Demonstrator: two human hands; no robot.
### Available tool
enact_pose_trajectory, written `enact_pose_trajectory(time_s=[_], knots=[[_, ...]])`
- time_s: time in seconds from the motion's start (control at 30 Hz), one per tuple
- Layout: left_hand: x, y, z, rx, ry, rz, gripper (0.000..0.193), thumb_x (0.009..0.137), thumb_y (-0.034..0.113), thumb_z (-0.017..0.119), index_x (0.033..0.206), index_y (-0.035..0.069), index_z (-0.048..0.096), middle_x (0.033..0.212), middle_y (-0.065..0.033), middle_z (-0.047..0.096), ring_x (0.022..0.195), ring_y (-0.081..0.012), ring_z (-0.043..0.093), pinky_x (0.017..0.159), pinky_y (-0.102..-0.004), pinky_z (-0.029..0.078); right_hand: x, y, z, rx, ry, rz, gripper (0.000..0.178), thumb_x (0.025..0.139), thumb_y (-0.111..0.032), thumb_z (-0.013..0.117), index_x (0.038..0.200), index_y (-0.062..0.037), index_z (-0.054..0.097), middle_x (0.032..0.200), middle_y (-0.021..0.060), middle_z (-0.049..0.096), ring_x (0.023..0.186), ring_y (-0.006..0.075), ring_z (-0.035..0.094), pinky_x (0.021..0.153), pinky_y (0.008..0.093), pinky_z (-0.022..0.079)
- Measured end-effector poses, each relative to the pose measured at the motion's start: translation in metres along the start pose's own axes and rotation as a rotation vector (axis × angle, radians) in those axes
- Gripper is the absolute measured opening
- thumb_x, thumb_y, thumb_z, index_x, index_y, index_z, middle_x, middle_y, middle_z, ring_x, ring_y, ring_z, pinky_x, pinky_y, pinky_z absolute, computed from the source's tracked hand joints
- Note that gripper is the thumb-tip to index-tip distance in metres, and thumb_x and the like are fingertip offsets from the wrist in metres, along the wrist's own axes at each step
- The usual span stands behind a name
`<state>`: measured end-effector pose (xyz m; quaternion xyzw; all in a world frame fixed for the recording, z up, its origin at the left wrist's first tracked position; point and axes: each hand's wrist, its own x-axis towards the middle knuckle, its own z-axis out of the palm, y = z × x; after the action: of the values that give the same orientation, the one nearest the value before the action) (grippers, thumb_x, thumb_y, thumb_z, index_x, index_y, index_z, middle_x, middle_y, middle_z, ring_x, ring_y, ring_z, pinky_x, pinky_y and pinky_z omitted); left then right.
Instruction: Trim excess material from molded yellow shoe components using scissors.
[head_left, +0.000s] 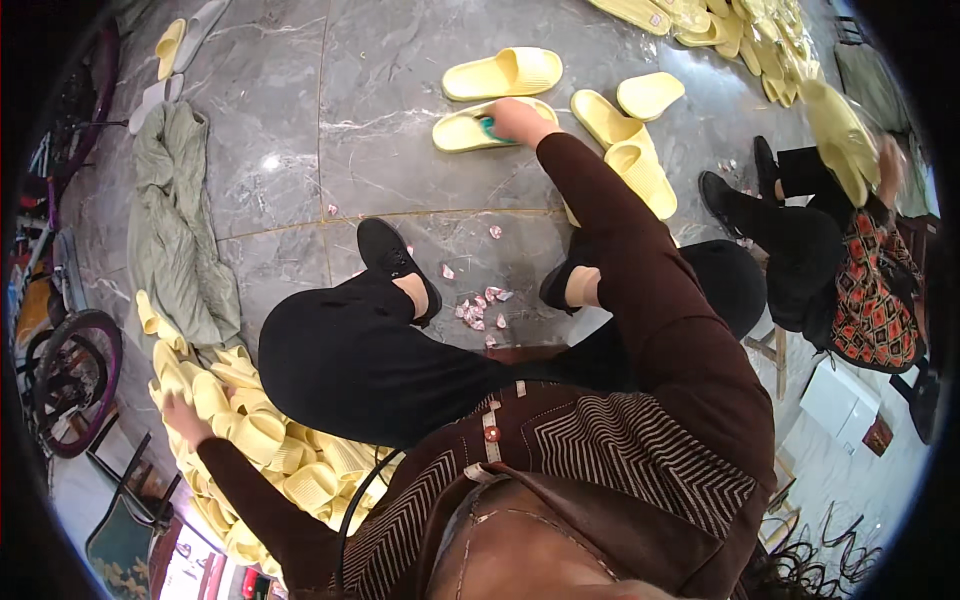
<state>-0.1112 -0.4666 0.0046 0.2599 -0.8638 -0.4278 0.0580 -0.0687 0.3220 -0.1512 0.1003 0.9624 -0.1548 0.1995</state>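
My right hand reaches out to a pale yellow slide sandal lying on the floor. Its fingers are closed around a small green cloth-like piece, pressed against the sandal's footbed; the hand covers much of the strap. Just beyond lies another yellow slide, sole down. To the right are more loose slides, some overlapping. My left hand is stretched over the edge of a large heap of yellow slides beside my left leg. Its fingers are extended and no sandal shows in it.
Pink-and-white scraps litter the floor between my shoes. A grey-green cloth lies at the left. A co-worker's hand at the right holds bagged yellow slides. More slides are piled at the far right.
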Motion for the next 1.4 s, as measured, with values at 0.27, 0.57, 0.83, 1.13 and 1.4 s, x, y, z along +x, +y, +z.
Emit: enact_pose_trajectory(time_s=[0.27, 0.57, 0.83, 1.13, 1.4], knots=[[0.02, 0.19, 0.191, 0.532, -0.899, 0.534, 0.032, 0.085, 0.022, 0.052, 0.106, -0.002, 0.053, 0.09, -0.0076, 0.059, 0.075, -0.0129, 0.054, 0.065, -0.0252, 0.044, -0.023, -0.075, -0.046, 0.686, -0.017, -0.094, 0.032, 0.072, -0.021, 0.061, 0.101, -0.0065, 0.061, 0.08, 0.0181, 0.063, 0.073, 0.0335, 0.06, 0.061, 0.0384, 0.048], [-0.083, 0.286, 0.484, 0.914, -0.819, 1.382, 0.025, 0.08, 0.015, 0.043, 0.1, 0.007, 0.056, 0.103, -0.0155, 0.056, 0.095, -0.0352, 0.054, 0.076, -0.049, 0.043, -0.001, 0.021, 0.049, 0.502, 0.599, 0.609, 0.034, 0.065, -0.023, 0.069, 0.089, -0.0025, 0.057, 0.086, 0.0215, 0.06, 0.084, 0.0379, 0.058, 0.073, 0.043, 0.046], [-0.188, 0.298, 0.611, 0.71, -0.981, 1.346, 0.052, 0.077, 0.012, 0.053, 0.126, 0.022, 0.04, 0.132, -0.0093, 0.036, 0.114, -0.0285, 0.042, 0.088, -0.0485, 0.037, -0.015, -0.003, 0.083, 0.841, 0.444, 0.673, 0.05, 0.058, -0.015, 0.073, 0.102, 0.0022, 0.055, 0.086, 0.0098, 0.061, 0.077, 0.0178, 0.057, 0.068, 0.0301, 0.046], [-0.261, 0.284, 0.685, 0.752, -1.065, 1.71, 0.049, 0.081, 0.005, 0.044, 0.124, 0.028, 0.042, 0.131, -0.009, 0.037, 0.106, -0.0291, 0.05, 0.084, -0.0409, 0.042, -0.092, -0.027, 0.029, 0.608, 0.29, 0.578, 0.037, 0.07, -0.015, 0.059, 0.104, -0.0005, 0.055, 0.089, 0.0224, 0.061, 0.085, 0.031, 0.06, 0.073, 0.0366, 0.046], [-0.21, 0.254, 0.633, 1.039, -1.092, 0.973, 0.055, 0.075, 0.025, 0.059, 0.125, 0.014, 0.04, 0.128, -0.006, 0.043, 0.112, -0.0256, 0.047, 0.088, -0.0403, 0.041, -0.125, 0.005, -0.018, 0.55, 0.484, 0.576, 0.032, 0.073, -0.013, 0.055, 0.104, -0.0042, 0.054, 0.088, 0.0218, 0.06, 0.085, 0.0362, 0.058, 0.074, 0.0415, 0.045]])
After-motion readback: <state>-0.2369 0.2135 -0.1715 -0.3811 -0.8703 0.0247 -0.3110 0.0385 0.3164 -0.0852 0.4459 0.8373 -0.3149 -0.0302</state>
